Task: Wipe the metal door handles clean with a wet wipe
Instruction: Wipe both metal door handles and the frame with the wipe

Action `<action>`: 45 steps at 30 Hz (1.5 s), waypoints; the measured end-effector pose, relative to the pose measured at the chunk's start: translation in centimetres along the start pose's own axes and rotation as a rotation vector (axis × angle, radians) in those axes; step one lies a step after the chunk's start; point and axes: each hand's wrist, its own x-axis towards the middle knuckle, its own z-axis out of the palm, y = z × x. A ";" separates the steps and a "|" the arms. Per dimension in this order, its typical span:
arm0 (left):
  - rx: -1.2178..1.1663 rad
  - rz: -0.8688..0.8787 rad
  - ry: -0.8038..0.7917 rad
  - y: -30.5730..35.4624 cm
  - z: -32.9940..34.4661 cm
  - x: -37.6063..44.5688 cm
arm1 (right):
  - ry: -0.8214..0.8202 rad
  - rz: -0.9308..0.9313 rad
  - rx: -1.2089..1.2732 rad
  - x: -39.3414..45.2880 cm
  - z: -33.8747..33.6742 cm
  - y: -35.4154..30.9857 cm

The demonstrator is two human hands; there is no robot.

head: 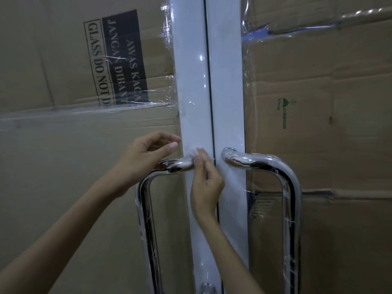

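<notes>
1. Although the task calls for wiping, the double doors look far from it: their white frames meet at a centre seam, and both leaves are covered with cardboard sheets taped under clear film; the left sheet carries a printed glass warning.
2. While no wet wipe can be made out anywhere, the two metal pull handles are plainly in view. The right handle curves out from the right frame and runs down; it is wrapped in crinkled clear film and nothing touches it. I judge it unstarted.
3. The left handle mirrors it on the left frame, also filmed along its vertical bar, with its top bend between the two hands.
4. The left hand sits just above and behind that top bend, fingers loosely curled and thumb forward. Whether it pinches anything I cannot tell.
5. The right hand reaches up along the seam, its fingertips narrowed together at the handle's top mount, seemingly nipping a wisp of clear film.
6. Judged from this, the work is at a preparatory step, peeling wrap off the left handle; wiping of either handle remains wholly to do.
</notes>
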 end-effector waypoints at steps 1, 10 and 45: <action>0.005 0.003 0.000 0.1 0.0 0.0 | -0.012 0.008 -0.019 0.6 -0.2 0.0; 0.006 0.022 0.068 0.2 -1.4 0.5 | -0.596 -0.124 -0.609 2.7 0.0 -5.0; -0.064 0.007 0.138 -1.5 -3.1 -1.8 | -0.136 1.091 1.207 2.0 -1.0 -3.1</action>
